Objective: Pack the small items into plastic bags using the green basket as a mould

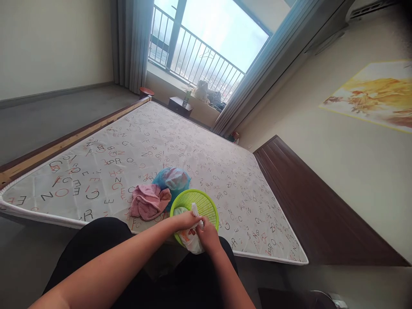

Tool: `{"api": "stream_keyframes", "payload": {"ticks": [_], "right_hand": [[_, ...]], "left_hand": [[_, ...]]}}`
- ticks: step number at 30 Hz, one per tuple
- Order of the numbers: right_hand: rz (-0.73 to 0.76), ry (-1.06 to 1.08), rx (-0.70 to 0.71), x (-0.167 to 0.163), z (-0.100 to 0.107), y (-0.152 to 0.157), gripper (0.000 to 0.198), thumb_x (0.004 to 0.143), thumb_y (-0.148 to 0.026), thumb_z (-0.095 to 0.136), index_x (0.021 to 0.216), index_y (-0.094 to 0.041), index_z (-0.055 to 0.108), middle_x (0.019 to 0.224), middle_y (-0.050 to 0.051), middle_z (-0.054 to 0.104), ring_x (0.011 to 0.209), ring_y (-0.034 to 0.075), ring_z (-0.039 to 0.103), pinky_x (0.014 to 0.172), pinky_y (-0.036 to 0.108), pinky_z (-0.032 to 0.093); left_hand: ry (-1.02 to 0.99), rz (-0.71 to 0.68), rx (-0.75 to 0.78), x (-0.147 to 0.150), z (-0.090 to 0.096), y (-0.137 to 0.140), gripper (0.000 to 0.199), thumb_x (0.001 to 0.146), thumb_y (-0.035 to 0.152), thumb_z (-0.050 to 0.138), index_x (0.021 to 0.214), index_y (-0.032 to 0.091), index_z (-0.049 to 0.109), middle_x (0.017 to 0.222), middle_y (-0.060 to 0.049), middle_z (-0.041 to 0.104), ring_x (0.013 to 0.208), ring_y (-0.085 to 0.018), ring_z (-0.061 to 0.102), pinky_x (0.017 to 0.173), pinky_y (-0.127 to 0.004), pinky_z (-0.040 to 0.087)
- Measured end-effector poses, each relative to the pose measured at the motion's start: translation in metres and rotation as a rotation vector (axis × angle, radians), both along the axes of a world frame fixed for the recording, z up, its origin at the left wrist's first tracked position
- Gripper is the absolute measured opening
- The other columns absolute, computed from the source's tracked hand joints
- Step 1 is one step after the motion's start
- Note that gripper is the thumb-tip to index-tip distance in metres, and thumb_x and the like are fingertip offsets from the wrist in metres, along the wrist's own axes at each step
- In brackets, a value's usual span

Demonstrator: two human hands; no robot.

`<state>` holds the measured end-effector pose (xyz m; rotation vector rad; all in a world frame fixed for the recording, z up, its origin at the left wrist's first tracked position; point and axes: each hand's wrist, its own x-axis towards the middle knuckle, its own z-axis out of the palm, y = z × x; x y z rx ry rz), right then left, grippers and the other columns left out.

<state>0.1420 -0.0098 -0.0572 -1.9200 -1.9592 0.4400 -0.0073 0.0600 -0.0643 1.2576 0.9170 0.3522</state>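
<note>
A white plastic bag with orange-red print hangs over the near rim of a lime-green mesh basket. My left hand and my right hand meet at the bag's gathered neck, fingers closed on it, and a twist of white plastic sticks up between them. The basket leans toward me at the mattress edge, in front of my knees. Left of it lies a crumpled pink cloth. Behind the cloth rests a translucent blue plastic bag with something pale inside. My fingertips are partly hidden.
A bare mattress printed with letters spreads ahead, edged on the left by a wooden bed rail. The dark headboard stands at right. Beyond are a small nightstand, a red stool and bags near the window.
</note>
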Motion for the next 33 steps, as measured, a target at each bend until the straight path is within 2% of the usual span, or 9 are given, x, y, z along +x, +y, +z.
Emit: {"api": "stream_keyframes", "payload": {"ticks": [3,6,13,21,26,33], "right_hand": [[-0.007,-0.014,0.001,-0.001,0.0,0.0,0.009,0.089,-0.019,0.057,0.094,-0.023,0.064,0.079,0.003,0.073,0.069,0.02,0.067,0.058,0.026,0.031],[-0.025,-0.038,-0.027,-0.002,0.001,0.001,0.007,0.09,-0.021,0.057,0.092,-0.023,0.063,0.078,0.003,0.072,0.068,0.02,0.066,0.058,0.026,0.03],[-0.051,-0.04,-0.217,-0.003,0.008,0.004,0.011,0.093,-0.024,0.053,0.099,-0.021,0.061,0.091,0.005,0.073,0.082,0.019,0.066,0.064,0.026,0.031],[-0.054,-0.087,-0.229,-0.005,0.007,0.004,0.014,0.097,-0.029,0.049,0.1,-0.021,0.06,0.092,0.006,0.073,0.083,0.02,0.066,0.065,0.027,0.029],[-0.045,-0.117,-0.228,-0.006,0.005,0.003,0.02,0.1,-0.031,0.044,0.101,-0.021,0.061,0.094,0.007,0.074,0.083,0.021,0.067,0.064,0.028,0.029],[-0.059,-0.184,-0.262,-0.01,0.003,0.004,0.025,0.102,-0.034,0.04,0.1,-0.021,0.061,0.094,0.008,0.074,0.083,0.022,0.068,0.062,0.029,0.027]], "left_hand": [[0.049,-0.061,0.045,0.002,-0.005,0.001,0.038,0.096,0.044,0.049,0.093,0.01,0.066,0.081,-0.014,0.068,0.064,-0.024,0.067,0.06,-0.035,0.053],[0.082,-0.102,0.069,0.003,-0.007,0.002,0.043,0.098,0.045,0.045,0.097,0.007,0.065,0.084,-0.014,0.069,0.065,-0.024,0.067,0.058,-0.034,0.052],[0.147,-0.119,0.097,-0.002,0.003,0.001,0.043,0.099,0.041,0.043,0.098,0.006,0.067,0.082,-0.012,0.069,0.061,-0.019,0.065,0.053,-0.028,0.051],[0.198,-0.173,0.213,-0.002,0.004,0.002,0.056,0.098,0.054,0.042,0.097,0.008,0.073,0.073,-0.011,0.066,0.063,-0.022,0.064,0.058,-0.03,0.05],[0.2,-0.206,0.272,-0.002,0.0,0.003,0.053,0.098,0.048,0.041,0.097,0.007,0.075,0.074,-0.012,0.067,0.062,-0.021,0.062,0.061,-0.031,0.048],[0.221,-0.199,0.259,-0.003,-0.002,0.001,0.048,0.095,0.045,0.047,0.092,0.007,0.077,0.071,-0.012,0.067,0.059,-0.021,0.06,0.056,-0.031,0.045]]}}
